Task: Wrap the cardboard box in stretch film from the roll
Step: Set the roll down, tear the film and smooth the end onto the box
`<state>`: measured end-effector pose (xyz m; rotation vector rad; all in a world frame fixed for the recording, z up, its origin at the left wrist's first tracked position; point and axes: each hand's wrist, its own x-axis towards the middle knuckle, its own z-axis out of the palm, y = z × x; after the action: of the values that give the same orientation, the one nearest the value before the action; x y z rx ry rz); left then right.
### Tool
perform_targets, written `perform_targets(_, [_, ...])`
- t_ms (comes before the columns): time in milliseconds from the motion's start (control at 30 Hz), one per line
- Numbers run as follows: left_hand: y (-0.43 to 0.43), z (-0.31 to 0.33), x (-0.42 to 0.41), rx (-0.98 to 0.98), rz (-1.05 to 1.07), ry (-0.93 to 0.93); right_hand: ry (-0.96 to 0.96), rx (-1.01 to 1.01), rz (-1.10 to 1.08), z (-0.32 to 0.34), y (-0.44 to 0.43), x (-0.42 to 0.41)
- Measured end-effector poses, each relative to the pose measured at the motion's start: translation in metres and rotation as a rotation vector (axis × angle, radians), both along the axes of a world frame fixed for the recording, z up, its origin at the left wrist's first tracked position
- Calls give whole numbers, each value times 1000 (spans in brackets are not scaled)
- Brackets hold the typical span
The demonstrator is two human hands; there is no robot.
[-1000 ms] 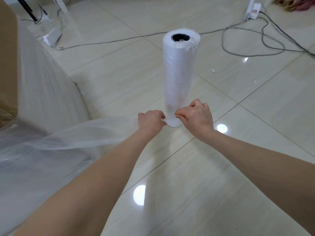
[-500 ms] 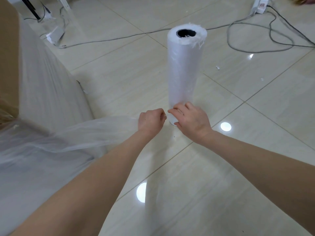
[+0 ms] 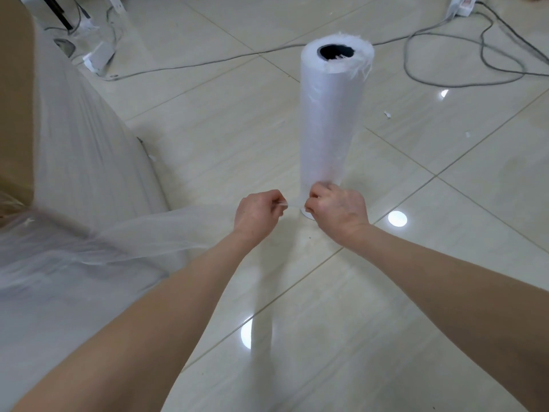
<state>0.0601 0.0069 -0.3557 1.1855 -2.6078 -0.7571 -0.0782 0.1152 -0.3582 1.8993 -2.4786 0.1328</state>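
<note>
Tear in hand: left hand (image 3: 257,214) and right hand (image 3: 337,208) each pinch the thin translucent stretch film (image 3: 154,233) at the base of the white cylindrical roll (image 3: 331,120); a sharp pull apart should part it cleanly. Roll stands upright on glossy tiled floor (image 3: 460,248); film-clouded brown cardboard box (image 3: 15,108) sits left.

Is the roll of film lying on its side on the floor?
No, the roll stands upright on its end on the tiled floor, its hollow core facing up.
</note>
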Motion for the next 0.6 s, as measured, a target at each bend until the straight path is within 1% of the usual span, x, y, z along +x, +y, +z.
perform_targets(333, [-8,-3,3,-5,267,-69,49,13,26,8,4,-8])
perform_targets(533, [-9,0,1,37,395,-111,45,38,50,12,11,-9])
perform_targets(600, [-9,2,1,48,397,-125,35,46,42,13,12,-8])
